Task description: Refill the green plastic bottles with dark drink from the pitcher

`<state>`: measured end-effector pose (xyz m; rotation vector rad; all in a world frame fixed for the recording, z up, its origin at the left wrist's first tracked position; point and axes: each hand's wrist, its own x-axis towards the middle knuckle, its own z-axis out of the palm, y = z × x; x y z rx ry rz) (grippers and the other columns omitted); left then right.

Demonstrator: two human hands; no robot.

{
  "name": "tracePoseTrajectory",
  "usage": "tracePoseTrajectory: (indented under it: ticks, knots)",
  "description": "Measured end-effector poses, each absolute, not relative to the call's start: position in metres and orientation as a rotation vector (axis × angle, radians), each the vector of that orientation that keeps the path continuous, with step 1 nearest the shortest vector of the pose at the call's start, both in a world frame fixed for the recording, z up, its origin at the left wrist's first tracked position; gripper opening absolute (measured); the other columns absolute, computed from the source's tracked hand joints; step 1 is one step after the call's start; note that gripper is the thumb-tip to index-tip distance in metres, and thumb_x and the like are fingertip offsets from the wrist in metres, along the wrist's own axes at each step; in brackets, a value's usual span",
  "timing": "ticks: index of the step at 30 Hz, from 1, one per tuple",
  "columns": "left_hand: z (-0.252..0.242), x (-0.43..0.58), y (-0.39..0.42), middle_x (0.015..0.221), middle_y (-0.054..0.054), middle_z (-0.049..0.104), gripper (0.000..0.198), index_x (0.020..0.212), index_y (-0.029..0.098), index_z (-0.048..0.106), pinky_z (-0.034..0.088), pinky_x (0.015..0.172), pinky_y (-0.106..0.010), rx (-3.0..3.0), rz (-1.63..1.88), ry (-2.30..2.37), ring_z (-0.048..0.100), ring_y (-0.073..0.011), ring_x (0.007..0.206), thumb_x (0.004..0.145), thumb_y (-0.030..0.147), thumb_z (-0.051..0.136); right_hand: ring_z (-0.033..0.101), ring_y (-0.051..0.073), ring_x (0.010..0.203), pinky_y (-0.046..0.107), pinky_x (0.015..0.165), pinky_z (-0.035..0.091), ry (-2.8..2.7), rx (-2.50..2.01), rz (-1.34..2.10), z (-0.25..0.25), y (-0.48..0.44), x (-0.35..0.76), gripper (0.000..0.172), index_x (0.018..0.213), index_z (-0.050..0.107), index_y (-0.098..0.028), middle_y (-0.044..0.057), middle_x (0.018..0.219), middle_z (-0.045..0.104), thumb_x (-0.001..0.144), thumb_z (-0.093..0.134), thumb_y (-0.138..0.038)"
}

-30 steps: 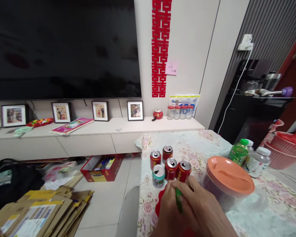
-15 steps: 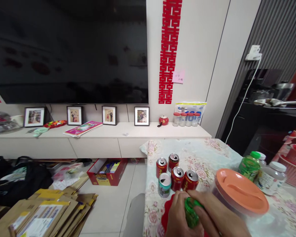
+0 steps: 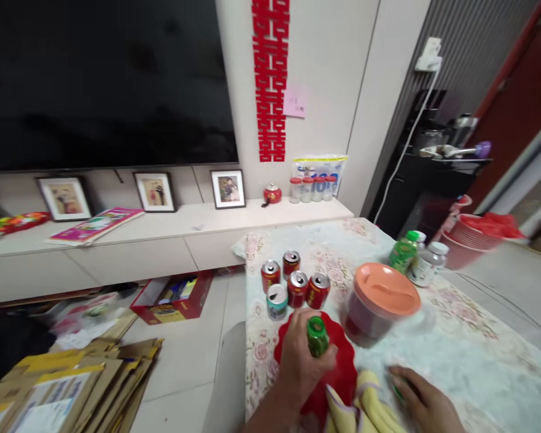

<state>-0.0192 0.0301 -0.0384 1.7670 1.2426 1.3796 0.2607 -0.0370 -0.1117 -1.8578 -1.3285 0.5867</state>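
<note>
My left hand [image 3: 295,355] is wrapped round a green bottle [image 3: 318,340], whose uncapped mouth faces up. Under it lies a red scalloped mat [image 3: 342,355]. To the right, low over the tablecloth, my right hand [image 3: 426,400] is closed on a small green piece, apparently the bottle cap [image 3: 397,392], mostly hidden by the fingers. Between the hands, a yellow cloth [image 3: 372,397] lies crumpled, partly over the mat. Just beyond the left hand stand several opened drink cans, among them a red can [image 3: 298,290] and a teal can [image 3: 277,302].
A tub with an orange lid [image 3: 387,288] stands right of the mat. Behind it are a green-capped bottle [image 3: 404,252] and a white-capped jar [image 3: 428,264]. Pink baskets [image 3: 473,237] stand beyond the table's right edge. Flattened cardboard [image 3: 117,385] lies on the floor at left.
My right hand has left the bottle's top and moved right with the small green piece. The bottle's mouth now shows open. The view has swung right, bringing the yellow cloth into sight.
</note>
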Motion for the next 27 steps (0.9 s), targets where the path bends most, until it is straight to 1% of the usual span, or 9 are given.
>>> tracePoseTrajectory:
  ticks: [5, 8, 11, 15, 17, 19, 22, 24, 27]
  knots:
    - [-0.028, -0.026, 0.031, 0.113, -0.008, 0.068, 0.042, 0.115, 0.021, 0.065, 0.06, 0.102, -0.048, 1.747, 1.296, 1.227, 0.07, -0.0274, 0.108, 0.074, 0.022, 0.072, 0.078, 0.031, 0.096, 0.048, 0.092, 0.062, -1.356, -1.854, 0.542, -0.121, -0.037, 0.254, 0.045, 0.091, 0.083, -0.022, 0.01, 0.101, 0.082, 0.084, 0.063, -0.062]
    - [-0.027, -0.028, 0.03, 0.118, -0.01, 0.063, 0.04, 0.115, 0.021, 0.066, 0.057, 0.107, -0.051, 1.77, 1.27, 1.224, 0.067, -0.0295, 0.116, 0.076, 0.028, 0.073, 0.074, 0.026, 0.098, 0.048, 0.098, 0.057, -1.382, -1.828, 0.541, -0.122, -0.04, 0.252, 0.047, 0.1, 0.08, -0.018, 0.01, 0.103, 0.079, 0.088, 0.067, -0.061]
    - [-0.029, -0.028, 0.029, 0.119, -0.009, 0.061, 0.043, 0.119, 0.022, 0.065, 0.055, 0.109, -0.053, 1.761, 1.229, 1.252, 0.066, -0.0296, 0.118, 0.078, 0.03, 0.074, 0.072, 0.023, 0.094, 0.046, 0.094, 0.057, -1.308, -1.852, 0.525, -0.115, -0.044, 0.26, 0.05, 0.104, 0.079, -0.017, 0.01, 0.105, 0.078, 0.086, 0.071, -0.063]
    - [-0.033, -0.03, 0.028, 0.121, -0.009, 0.063, 0.06, 0.128, 0.023, 0.052, 0.056, 0.105, -0.053, 1.62, 1.215, 1.264, 0.068, -0.0298, 0.116, 0.075, 0.035, 0.078, 0.073, 0.027, 0.085, 0.045, 0.083, 0.059, -1.072, -1.88, 0.471, -0.095, -0.044, 0.283, 0.054, 0.105, 0.08, -0.019, 0.013, 0.103, 0.08, 0.082, 0.07, -0.067]
    - [-0.034, -0.03, 0.026, 0.122, -0.01, 0.064, 0.059, 0.122, 0.023, 0.05, 0.056, 0.103, -0.054, 1.576, 1.191, 1.255, 0.068, -0.0308, 0.115, 0.074, 0.04, 0.08, 0.074, 0.03, 0.093, 0.045, 0.083, 0.06, -0.966, -1.846, 0.464, -0.083, -0.039, 0.295, 0.062, 0.114, 0.079, -0.017, 0.014, 0.111, 0.079, 0.082, 0.072, -0.069]
    - [-0.036, -0.031, 0.024, 0.124, -0.01, 0.064, 0.055, 0.118, 0.023, 0.052, 0.055, 0.105, -0.055, 1.574, 1.169, 1.229, 0.067, -0.0316, 0.118, 0.076, 0.043, 0.081, 0.073, 0.032, 0.108, 0.045, 0.089, 0.06, -0.918, -1.758, 0.494, -0.073, -0.028, 0.305, 0.068, 0.124, 0.075, -0.017, 0.015, 0.123, 0.077, 0.083, 0.074, -0.07]
    - [-0.039, -0.029, 0.017, 0.13, -0.011, 0.063, 0.055, 0.126, 0.024, 0.051, 0.054, 0.107, -0.054, 1.563, 1.19, 1.168, 0.066, -0.0304, 0.121, 0.083, 0.044, 0.079, 0.068, 0.029, 0.124, 0.043, 0.101, 0.058, -0.941, -1.566, 0.594, -0.065, -0.005, 0.312, 0.063, 0.125, 0.073, -0.017, 0.014, 0.132, 0.073, 0.088, 0.075, -0.068]
    - [-0.042, -0.027, 0.014, 0.133, -0.012, 0.061, 0.055, 0.132, 0.024, 0.048, 0.054, 0.107, -0.053, 1.556, 1.217, 1.133, 0.065, -0.0296, 0.123, 0.089, 0.044, 0.075, 0.07, 0.024, 0.114, 0.043, 0.099, 0.059, -0.969, -1.449, 0.679, -0.066, 0.012, 0.312, 0.05, 0.114, 0.073, -0.016, 0.011, 0.12, 0.075, 0.095, 0.073, -0.062]
    - [-0.048, -0.026, 0.012, 0.136, -0.013, 0.058, 0.054, 0.137, 0.025, 0.045, 0.052, 0.11, -0.053, 1.57, 1.234, 1.112, 0.063, -0.0294, 0.127, 0.093, 0.041, 0.072, 0.069, 0.015, 0.083, 0.034, 0.08, 0.061, -0.959, -1.289, 0.759, -0.072, 0.035, 0.307, 0.039, 0.098, 0.069, -0.014, 0.003, 0.092, 0.07, 0.103, 0.068, -0.053]
